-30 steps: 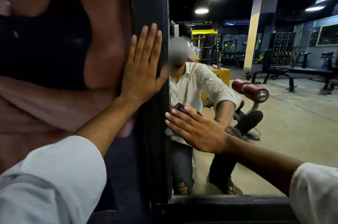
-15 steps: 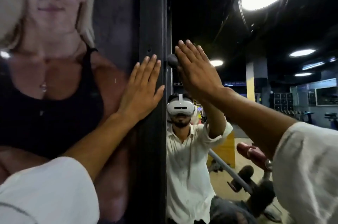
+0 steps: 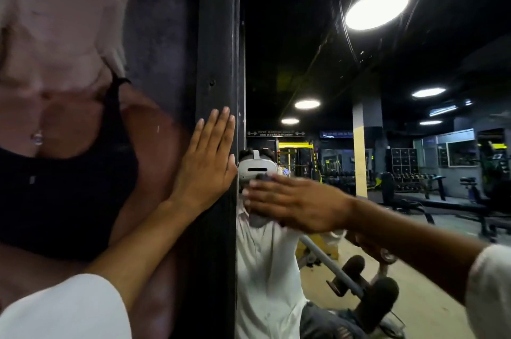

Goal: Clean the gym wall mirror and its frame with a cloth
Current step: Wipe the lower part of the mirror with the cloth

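Head view: left hand (image 3: 206, 170) lies flat, fingers straight, on the black vertical mirror frame (image 3: 218, 48); right hand (image 3: 298, 203), fingers extended, presses a dark cloth (image 3: 262, 177) against the wall mirror glass (image 3: 318, 48) beside the frame.

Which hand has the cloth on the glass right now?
The right hand, fingers flat, pressing the dark cloth against the mirror. The left hand holds nothing and rests flat on the black frame.

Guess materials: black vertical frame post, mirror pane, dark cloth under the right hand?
Black vertical frame post: painted metal or wood, matte, with pale scuffs; cannot tell which.
Mirror pane: glass, glossy, reflects gym lights, shows arc streaks.
Dark cloth: probably soft fabric, mostly hidden under the right hand; weave unclear.
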